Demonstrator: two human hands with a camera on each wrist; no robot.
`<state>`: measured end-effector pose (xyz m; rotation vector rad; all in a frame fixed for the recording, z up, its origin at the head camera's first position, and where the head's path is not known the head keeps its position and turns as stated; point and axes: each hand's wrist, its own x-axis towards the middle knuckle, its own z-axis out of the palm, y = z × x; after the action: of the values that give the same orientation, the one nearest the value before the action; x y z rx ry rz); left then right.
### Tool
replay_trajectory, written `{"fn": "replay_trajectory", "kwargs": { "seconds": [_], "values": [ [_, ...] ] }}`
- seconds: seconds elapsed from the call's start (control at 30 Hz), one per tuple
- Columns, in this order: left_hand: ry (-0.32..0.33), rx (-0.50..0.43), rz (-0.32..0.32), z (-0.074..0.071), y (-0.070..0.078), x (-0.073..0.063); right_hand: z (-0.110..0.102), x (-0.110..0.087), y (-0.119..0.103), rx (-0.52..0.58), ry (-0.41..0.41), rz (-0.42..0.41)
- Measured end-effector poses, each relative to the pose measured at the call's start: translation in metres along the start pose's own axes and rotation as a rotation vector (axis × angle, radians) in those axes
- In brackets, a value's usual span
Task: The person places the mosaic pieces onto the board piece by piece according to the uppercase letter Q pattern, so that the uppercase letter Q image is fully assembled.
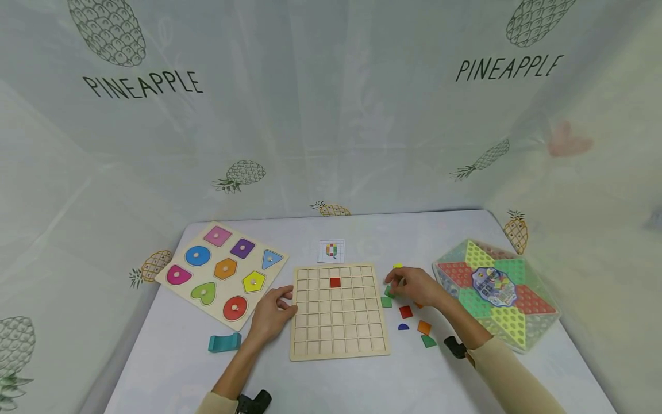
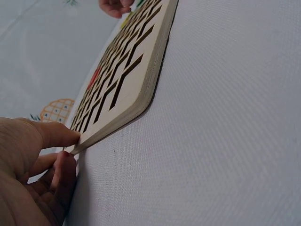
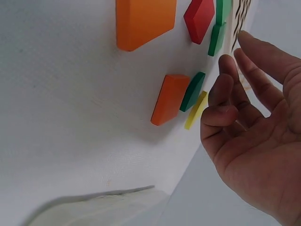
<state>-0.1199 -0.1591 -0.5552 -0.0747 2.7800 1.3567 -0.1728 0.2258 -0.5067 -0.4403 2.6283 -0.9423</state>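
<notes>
A wooden grid board (image 1: 341,312) lies at the middle of the table, with one red square (image 1: 335,282) in an upper cell. At its left edge, my left hand (image 1: 272,314) holds the rim between thumb and fingers; the left wrist view shows the fingertips (image 2: 70,137) at that edge. My right hand (image 1: 415,285) hovers over loose pieces right of the board. Its fingers (image 3: 223,89) are loosely bent, and no piece shows between them. Close by are a green piece (image 1: 386,302), a red piece (image 1: 405,311), an orange piece (image 3: 170,99) and a yellow piece (image 3: 196,110).
Behind the board lies a pattern card (image 1: 331,251). A shape puzzle board (image 1: 204,264) is at left, near a teal block (image 1: 224,343). At right sits a hexagonal clear box (image 1: 496,293). Nearer me are a blue half-disc (image 1: 403,326) and another green piece (image 1: 428,341).
</notes>
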Motion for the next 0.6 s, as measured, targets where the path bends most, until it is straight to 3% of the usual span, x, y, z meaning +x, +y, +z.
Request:
{"fn": "replay_trajectory", "kwargs": {
  "seconds": [0.23,0.43,0.6],
  "values": [
    [0.004,0.002,0.005,-0.001,0.001,0.0,-0.004,0.005,0.006,-0.013,0.027,-0.001],
    [0.002,0.002,0.004,-0.001,0.001,0.0,-0.013,0.013,0.017,-0.006,0.083,0.08],
    [-0.001,-0.004,0.0,-0.001,0.002,-0.001,-0.017,0.017,0.022,-0.074,0.118,0.147]
  ]
}}
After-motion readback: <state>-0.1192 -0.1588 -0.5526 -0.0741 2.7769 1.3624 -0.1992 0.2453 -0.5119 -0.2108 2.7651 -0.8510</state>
